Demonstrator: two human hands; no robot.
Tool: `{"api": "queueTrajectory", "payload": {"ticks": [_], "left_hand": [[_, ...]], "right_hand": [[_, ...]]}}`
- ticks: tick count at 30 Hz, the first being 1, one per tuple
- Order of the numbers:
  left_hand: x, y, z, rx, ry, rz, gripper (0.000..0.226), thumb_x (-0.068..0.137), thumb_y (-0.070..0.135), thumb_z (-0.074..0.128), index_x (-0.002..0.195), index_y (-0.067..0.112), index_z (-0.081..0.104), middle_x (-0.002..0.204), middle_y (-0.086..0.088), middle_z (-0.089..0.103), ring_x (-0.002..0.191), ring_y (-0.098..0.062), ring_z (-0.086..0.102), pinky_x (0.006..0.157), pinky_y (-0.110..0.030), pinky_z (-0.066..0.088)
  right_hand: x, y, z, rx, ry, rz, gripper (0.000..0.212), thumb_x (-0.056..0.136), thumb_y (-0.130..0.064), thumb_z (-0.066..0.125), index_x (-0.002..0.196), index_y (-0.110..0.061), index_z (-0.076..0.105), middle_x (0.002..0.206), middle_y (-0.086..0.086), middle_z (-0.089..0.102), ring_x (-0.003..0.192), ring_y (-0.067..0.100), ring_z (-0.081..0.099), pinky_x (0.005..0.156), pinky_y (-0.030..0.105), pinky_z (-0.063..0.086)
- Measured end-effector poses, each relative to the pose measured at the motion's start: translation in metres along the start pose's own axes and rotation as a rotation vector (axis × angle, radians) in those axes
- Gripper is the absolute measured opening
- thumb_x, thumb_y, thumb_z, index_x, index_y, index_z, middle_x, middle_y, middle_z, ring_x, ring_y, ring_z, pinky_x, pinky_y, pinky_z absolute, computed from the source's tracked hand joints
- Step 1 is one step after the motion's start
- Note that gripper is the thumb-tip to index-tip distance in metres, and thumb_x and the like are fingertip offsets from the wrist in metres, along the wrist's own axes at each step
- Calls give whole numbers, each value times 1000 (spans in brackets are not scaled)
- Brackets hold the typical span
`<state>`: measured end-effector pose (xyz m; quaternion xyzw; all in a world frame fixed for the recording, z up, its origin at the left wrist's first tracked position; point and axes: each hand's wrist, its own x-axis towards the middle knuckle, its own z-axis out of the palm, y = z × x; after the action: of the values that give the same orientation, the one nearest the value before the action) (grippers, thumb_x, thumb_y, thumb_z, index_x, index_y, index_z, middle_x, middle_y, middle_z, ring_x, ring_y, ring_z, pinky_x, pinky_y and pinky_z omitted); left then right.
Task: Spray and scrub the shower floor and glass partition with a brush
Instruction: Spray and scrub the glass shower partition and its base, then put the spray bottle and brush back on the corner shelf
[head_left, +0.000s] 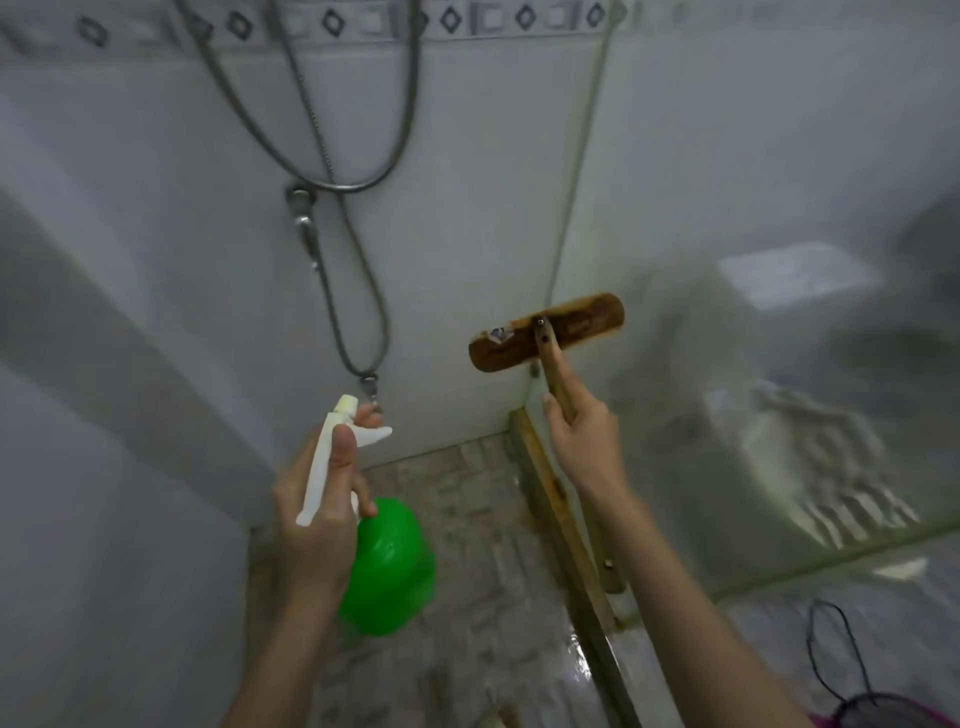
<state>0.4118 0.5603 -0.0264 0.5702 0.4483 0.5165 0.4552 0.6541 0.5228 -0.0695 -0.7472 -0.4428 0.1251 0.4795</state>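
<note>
- The left hand (317, 525) grips the neck of a green plastic spray bottle (387, 566) with a white trigger head, held over the mottled tiled shower floor (467, 499).
- The right hand (584, 441) grips the wooden handle of a brown wooden scrub brush (548, 332).
- The brush head sits against the clouded glass partition (727, 364), at the corner by the white tiled wall (467, 182).
- A metal shower hose (358, 291) hangs down the wall.

White tiled walls (493, 156), diamond-patterned border (524, 18), metal shower hose (353, 184), dim light

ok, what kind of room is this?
A home bathroom's shower stall, most likely: a metal shower hose hangs on white wall tiles, with a glass partition on the right and a wet tiled floor.
</note>
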Motion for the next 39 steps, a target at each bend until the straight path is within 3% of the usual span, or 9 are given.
{"api": "queueTrajectory", "payload": {"ticks": [7,11,15,20,24,30,32,34,39], "left_hand": [[-96,11,-122,150,458,49,43,100,45,45,113,12,70,67,9,69,43,-10,48,47,-20,43],[-175,28,-177,203,723,40,36,103,35,45,115,10,69,101,16,77,42,-9,46,44,-22,43],[-255,46,-214,264,948,8,33,103,34,46,116,14,70,100,14,77,42,-10,46,46,-21,44],[-334,65,-236,316,1198,-12,34,103,34,45,111,12,70,99,13,77,42,-12,46,43,-21,41],[-381,76,-236,338,1425,-47,35,103,43,45,110,21,71,101,10,77,45,-10,47,46,-21,43],[-446,104,-244,270,1960,132,26,103,42,51,100,32,75,92,11,76,45,-7,48,42,-22,41],[-468,119,-249,296,2072,159,27,97,50,54,95,36,77,96,9,74,42,-7,45,42,-23,40],[-485,133,-256,413,2110,183,28,99,49,52,96,38,77,97,6,74,42,-10,44,44,-25,40],[-520,146,-298,568,2171,192,26,102,42,53,109,26,72,94,7,77,43,-10,45,44,-24,41]], "right_hand": [[-77,-62,109,163,-424,-68,56,96,-16,54,146,-35,37,114,-13,62,101,10,63,71,17,42],[-154,-91,143,209,-702,-158,57,96,-16,53,144,-41,37,89,-2,69,49,0,49,51,22,39],[-233,-113,161,256,-949,-248,55,97,-16,50,143,-43,36,56,-10,49,39,4,37,44,22,35],[-309,-142,175,294,-1239,-351,56,97,-7,50,145,-31,35,71,-25,37,48,-9,45,48,5,33],[-348,-148,197,213,-1470,-411,55,97,-17,52,145,-38,37,74,-24,45,59,-7,37,57,17,37],[-384,-156,215,-31,-1717,-769,61,97,-31,52,150,-35,23,100,2,64,70,24,62,62,23,43],[-398,-151,222,-70,-1793,-824,57,95,-30,56,148,-22,35,108,10,67,84,28,64,68,24,44],[-416,-146,224,-108,-1878,-851,40,94,-29,59,130,-15,52,96,7,66,78,24,62,65,26,46],[-480,-139,234,-243,-2046,-813,25,89,-27,65,104,-16,50,72,1,54,53,12,49,48,23,38]]}}
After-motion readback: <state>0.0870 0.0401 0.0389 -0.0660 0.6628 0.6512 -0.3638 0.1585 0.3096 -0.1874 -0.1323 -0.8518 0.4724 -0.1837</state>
